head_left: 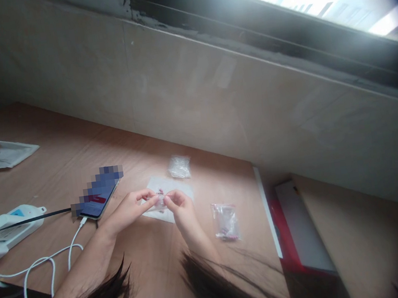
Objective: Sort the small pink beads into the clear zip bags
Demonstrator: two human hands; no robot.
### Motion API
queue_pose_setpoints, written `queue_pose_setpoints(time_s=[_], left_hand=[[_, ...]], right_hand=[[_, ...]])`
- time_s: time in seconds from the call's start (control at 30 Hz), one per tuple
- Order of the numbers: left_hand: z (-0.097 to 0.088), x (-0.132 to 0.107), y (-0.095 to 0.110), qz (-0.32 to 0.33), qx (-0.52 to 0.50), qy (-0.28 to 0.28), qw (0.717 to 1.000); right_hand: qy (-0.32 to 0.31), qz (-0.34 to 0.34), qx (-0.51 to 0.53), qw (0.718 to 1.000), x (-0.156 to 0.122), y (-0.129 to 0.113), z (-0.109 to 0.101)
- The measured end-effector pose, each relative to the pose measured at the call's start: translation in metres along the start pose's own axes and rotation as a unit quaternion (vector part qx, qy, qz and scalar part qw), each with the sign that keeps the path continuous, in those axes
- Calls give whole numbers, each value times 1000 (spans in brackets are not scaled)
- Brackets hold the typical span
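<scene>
My left hand (130, 210) and my right hand (179, 208) meet above a white sheet of paper (178, 185) on the wooden table (141, 149). Between their fingertips is a small pink item (160, 198), too small to identify. A clear plastic bag with pink pieces inside (226, 221) lies to the right of my right hand. Farther back, a crumpled clear plastic bag (179, 167) lies beyond the paper. Neither bag touches my hands.
To the left, a smartphone with a blurred screen (99, 195) is connected to a white cable (50, 268). Beyond it are a white power strip (11, 229) and a white packet (5, 154). A red-and-white folder (295, 224) stands at the right. A concrete wall and window rise behind the table.
</scene>
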State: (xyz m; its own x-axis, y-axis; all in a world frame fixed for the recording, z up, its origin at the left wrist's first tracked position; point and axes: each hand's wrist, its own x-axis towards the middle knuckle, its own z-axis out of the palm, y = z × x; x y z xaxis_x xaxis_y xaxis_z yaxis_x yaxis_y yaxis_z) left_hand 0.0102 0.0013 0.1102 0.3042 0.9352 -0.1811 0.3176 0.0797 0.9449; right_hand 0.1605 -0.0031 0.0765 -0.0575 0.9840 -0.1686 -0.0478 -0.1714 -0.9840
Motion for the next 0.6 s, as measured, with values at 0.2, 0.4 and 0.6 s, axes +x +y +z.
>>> queue_pose_setpoints(time_s=[0.2,0.4,0.6], left_hand=[[-8,-1,-6,14,48,33,998],[-6,-2,-2,24,45,29,998],[6,-1,-4,24,-11,-16,1000]], right_hand=[[9,17,6,1000,-1,-6,-2],[-24,18,10,1000,-1,-6,1],[12,23,2,1000,-2,-7,4]])
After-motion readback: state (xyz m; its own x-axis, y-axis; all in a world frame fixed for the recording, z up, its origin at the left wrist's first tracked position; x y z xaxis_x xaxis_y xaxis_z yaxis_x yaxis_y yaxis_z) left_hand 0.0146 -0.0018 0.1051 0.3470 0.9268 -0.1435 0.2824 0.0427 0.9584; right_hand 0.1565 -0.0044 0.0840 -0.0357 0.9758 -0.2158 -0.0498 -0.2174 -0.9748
